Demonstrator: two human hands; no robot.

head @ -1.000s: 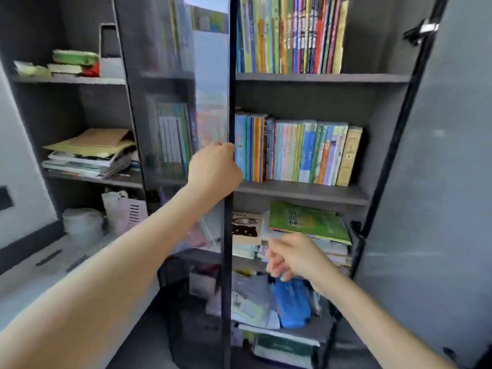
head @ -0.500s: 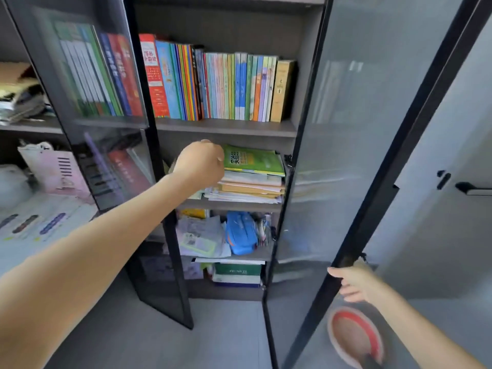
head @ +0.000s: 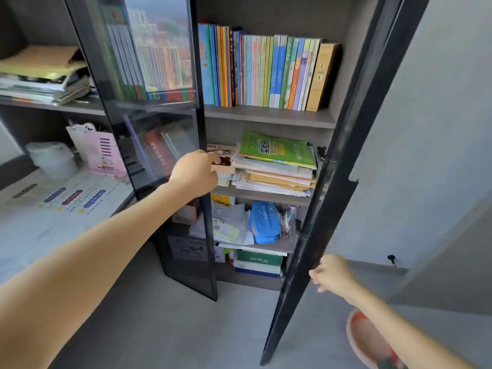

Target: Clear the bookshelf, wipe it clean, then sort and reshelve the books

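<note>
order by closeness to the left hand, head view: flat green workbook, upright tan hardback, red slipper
1. Flat green workbook, atop the stack, just right of the left hand.
2. Upright tan hardback, right end of the row, shelf above.
3. Red slipper, on the floor, bottom right.
</note>
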